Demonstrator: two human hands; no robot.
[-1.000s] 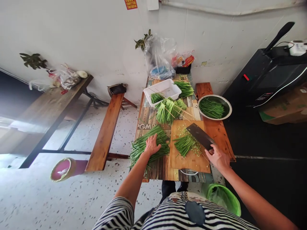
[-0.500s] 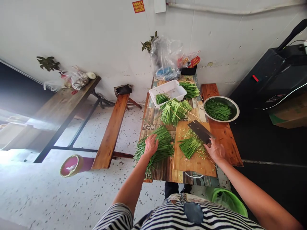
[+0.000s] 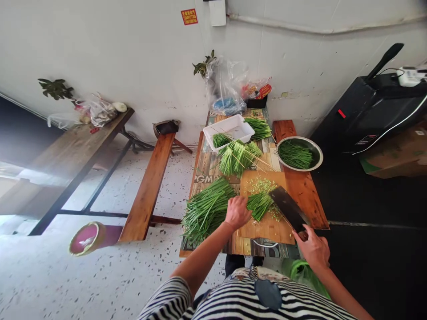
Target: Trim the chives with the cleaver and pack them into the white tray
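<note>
Right hand (image 3: 312,250) was closed on the knife (image 3: 288,207), which slanted beside the greens (image 3: 259,206) on the board (image 3: 263,231). Left hand (image 3: 238,212) was half curled at their left end; could not tell whether it held any. Farther off stood bowl (image 3: 319,154) and tray (image 3: 239,130)

Looks like a small eatery's dining area, doubling as prep space. Signs: 2 tables end-on to the same wall, a plank-print table (image 3: 208,161) and a dark wood table (image 3: 83,142); backless left bench (image 3: 150,186) and right bench (image 3: 308,195); speckled terrazzo floor (image 3: 150,275); red-and-yellow number sticker (image 3: 189,17) on scuffed white wall (image 3: 133,49). Prep evidence: cutting board (image 3: 283,178), cleaver (image 3: 287,206), bunched chive-like greens (image 3: 208,206), white plastic tub (image 3: 238,126), steel bowl (image 3: 319,157) of more greens.
</note>
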